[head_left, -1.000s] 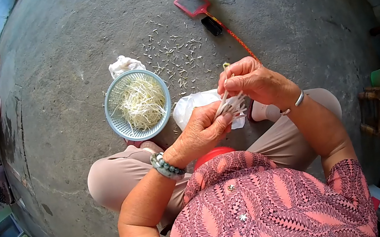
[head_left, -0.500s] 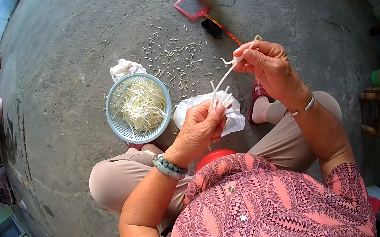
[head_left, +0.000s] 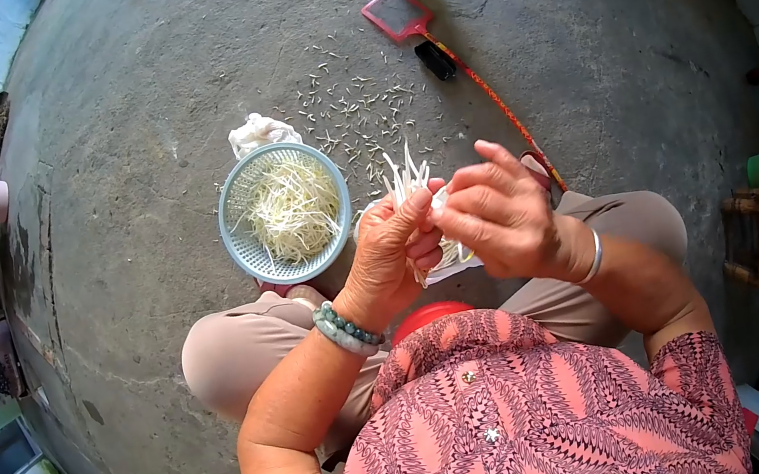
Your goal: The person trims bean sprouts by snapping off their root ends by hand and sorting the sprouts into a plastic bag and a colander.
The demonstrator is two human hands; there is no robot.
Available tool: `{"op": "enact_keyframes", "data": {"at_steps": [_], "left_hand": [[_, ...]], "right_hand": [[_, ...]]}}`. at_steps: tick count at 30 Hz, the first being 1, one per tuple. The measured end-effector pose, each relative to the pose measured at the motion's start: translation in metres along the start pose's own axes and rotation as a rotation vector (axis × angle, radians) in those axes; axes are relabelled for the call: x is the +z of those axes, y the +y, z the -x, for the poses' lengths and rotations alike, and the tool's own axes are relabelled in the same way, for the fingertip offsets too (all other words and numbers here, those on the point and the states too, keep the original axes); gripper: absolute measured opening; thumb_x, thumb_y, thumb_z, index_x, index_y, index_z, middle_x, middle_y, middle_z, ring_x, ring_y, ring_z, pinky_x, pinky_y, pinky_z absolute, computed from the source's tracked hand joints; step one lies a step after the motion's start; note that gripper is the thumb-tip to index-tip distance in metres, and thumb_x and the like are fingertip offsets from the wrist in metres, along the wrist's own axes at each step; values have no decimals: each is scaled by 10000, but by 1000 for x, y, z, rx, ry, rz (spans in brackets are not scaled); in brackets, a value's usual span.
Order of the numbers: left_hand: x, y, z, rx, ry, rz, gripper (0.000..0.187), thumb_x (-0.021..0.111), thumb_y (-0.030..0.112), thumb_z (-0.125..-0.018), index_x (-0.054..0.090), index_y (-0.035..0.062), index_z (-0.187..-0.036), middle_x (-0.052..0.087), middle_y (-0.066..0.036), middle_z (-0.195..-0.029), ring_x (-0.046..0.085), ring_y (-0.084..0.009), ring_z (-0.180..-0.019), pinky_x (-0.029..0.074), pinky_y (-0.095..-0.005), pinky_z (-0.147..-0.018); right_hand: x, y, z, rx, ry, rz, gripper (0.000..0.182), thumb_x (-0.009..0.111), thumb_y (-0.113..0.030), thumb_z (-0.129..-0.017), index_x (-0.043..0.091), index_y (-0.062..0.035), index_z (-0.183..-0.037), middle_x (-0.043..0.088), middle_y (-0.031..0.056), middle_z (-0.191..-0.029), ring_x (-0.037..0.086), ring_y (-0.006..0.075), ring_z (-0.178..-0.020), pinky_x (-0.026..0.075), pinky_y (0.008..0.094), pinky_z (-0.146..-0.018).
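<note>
My left hand (head_left: 385,254) is closed around a small bunch of bean sprouts (head_left: 408,174), whose pale stems stick up above the thumb. Right against the bunch, the thumb and forefinger of my right hand (head_left: 517,221) pinch at a sprout, its other fingers raised. Exactly what lies between those fingertips is partly hidden. A light blue colander (head_left: 235,247) on the floor to the left holds a heap of bean sprouts (head_left: 295,207). Below my hands, a white plastic bag (head_left: 453,271) is mostly covered by them.
Many small sprout trimmings (head_left: 356,104) lie scattered on the concrete floor. A crumpled white bag (head_left: 263,132) sits behind the colander. Ahead to the right lie a red fly swatter (head_left: 397,12) with a long patterned handle and a black object (head_left: 436,60). A wooden chair (head_left: 755,237) stands far right.
My right hand has come down and left, from holding a sprout out to the upper right, to meet the bunch in my left hand. The left hand keeps its grip, stems now pointing more upward.
</note>
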State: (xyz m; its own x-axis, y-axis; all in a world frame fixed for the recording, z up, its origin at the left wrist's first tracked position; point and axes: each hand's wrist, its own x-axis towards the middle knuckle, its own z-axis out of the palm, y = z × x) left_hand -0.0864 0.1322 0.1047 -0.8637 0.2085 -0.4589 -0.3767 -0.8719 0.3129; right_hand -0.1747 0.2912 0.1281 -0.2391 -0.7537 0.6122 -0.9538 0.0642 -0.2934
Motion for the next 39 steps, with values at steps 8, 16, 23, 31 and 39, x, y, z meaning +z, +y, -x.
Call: {"op": "enact_keyframes", "data": {"at_steps": [8,16,23,31,39], "left_hand": [[-1,1,-2,107,73,-123,183,607,218,-925,608,56,-1008,500,40,-687,375,-23,-504,291,-180,-427],[0,-1,0,58,81,-259,167,600,216,-931,624,51,-943,533,42,-690,314,-9,-425,242,-175,-380],[2,-8,1,-21,-34,-330,145,624,159,-912,631,28,-973,579,18,-716,338,10,-432,214,-158,-370],[-5,-12,-2,41,-15,-343,149,636,142,-899,627,14,-974,605,-9,-735,409,3,-477,278,-143,-399],[1,-4,3,-16,6,-308,138,616,168,-916,618,33,-946,610,3,-731,367,1,-431,240,-159,-362]], "right_hand": [[7,-7,5,-50,-84,39,289,668,-97,-651,647,-46,-935,591,35,-878,613,208,-906,367,506,-983],[-15,16,-6,250,11,-137,343,610,26,-726,617,-8,-1068,600,119,-850,609,285,-732,502,371,-653],[-7,36,0,121,-58,92,362,612,20,-665,637,-45,-1020,628,120,-929,612,288,-822,464,380,-698],[-15,33,1,426,-150,-151,104,554,33,-710,613,-13,-782,623,114,-760,614,238,-702,465,328,-635],[-19,38,-5,969,16,-754,134,591,-85,-887,643,18,-817,641,24,-709,590,80,-676,487,236,-614]]}}
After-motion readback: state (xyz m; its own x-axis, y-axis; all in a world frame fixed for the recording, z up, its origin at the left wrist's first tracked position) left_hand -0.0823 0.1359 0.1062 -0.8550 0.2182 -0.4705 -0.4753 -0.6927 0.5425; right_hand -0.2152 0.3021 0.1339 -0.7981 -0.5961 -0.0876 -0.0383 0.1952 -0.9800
